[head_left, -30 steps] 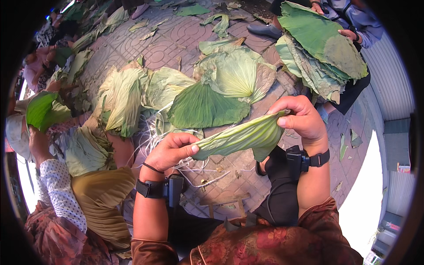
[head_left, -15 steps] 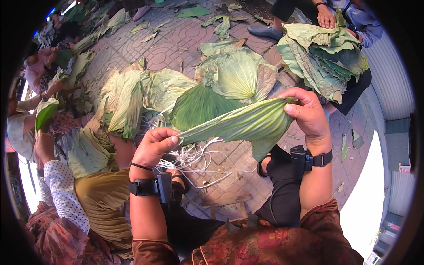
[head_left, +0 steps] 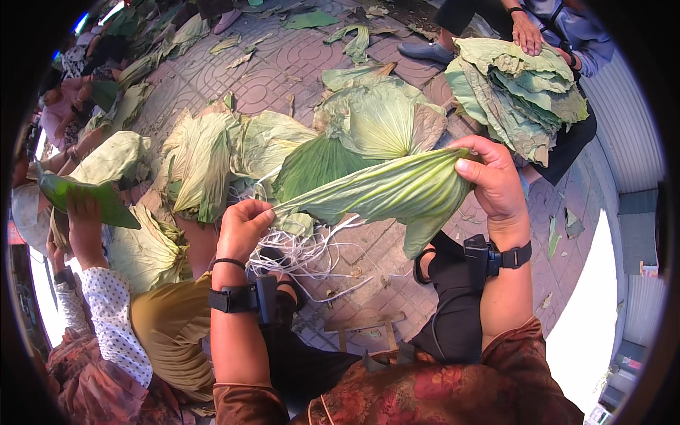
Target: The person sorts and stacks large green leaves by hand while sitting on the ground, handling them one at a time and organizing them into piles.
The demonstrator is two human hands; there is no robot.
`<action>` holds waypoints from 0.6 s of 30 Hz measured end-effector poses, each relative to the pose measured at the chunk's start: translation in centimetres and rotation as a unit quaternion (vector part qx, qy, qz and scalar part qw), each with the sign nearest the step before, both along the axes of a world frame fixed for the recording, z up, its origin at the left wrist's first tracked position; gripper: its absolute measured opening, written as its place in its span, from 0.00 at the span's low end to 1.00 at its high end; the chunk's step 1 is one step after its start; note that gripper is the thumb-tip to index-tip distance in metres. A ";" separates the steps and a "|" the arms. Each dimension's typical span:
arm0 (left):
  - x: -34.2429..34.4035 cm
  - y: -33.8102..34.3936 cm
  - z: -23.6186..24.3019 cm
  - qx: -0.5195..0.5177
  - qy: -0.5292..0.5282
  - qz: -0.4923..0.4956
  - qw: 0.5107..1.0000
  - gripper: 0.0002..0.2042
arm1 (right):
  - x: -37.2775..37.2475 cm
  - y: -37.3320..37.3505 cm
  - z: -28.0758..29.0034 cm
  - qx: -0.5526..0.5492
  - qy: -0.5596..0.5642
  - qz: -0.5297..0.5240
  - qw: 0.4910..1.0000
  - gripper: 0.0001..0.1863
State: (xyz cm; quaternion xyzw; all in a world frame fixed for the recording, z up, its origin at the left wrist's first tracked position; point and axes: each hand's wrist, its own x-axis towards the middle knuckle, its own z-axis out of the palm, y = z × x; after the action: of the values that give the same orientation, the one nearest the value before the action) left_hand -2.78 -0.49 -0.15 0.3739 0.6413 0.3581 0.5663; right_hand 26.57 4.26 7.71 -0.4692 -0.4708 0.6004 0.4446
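A large green lotus leaf [head_left: 397, 185], gathered into folds with ribbed veins, is stretched between my two hands above the ground. My left hand [head_left: 244, 225] pinches its narrow, pointed end between thumb and fingers. At the wider right end, my right hand [head_left: 489, 173] grips the bunched leaf near its tip, thumb on the near side. One lobe of the leaf hangs down below my right hand. Just behind it on the paving lie a darker green leaf [head_left: 319, 170] and a pale, spread leaf [head_left: 382, 124].
White strings [head_left: 304, 255] lie tangled below the held leaf, near a small wooden stool [head_left: 365, 324]. Pale leaf piles [head_left: 198, 159] sit at left. A co-worker at left handles a green leaf [head_left: 85, 198]; another person's hand [head_left: 526, 34] rests on a leaf stack [head_left: 517, 92] at far right.
My left hand has moved slightly left, drawing the leaf's narrow end out longer. My right hand stays nearly in place. The co-worker at left has raised and spread a leaf.
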 end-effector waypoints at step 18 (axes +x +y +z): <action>0.1 0.0 0.1 0.063 0.404 -0.117 0.905 0.23 | -1.4 0.5 -0.5 0.018 0.087 -0.055 0.994 0.10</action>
State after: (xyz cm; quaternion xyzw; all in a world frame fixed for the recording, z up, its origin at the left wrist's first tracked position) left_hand -2.70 -0.49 -0.07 0.5934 0.7431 0.1471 0.2721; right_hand 25.16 4.75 7.23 -0.4319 -0.4145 0.6050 0.5250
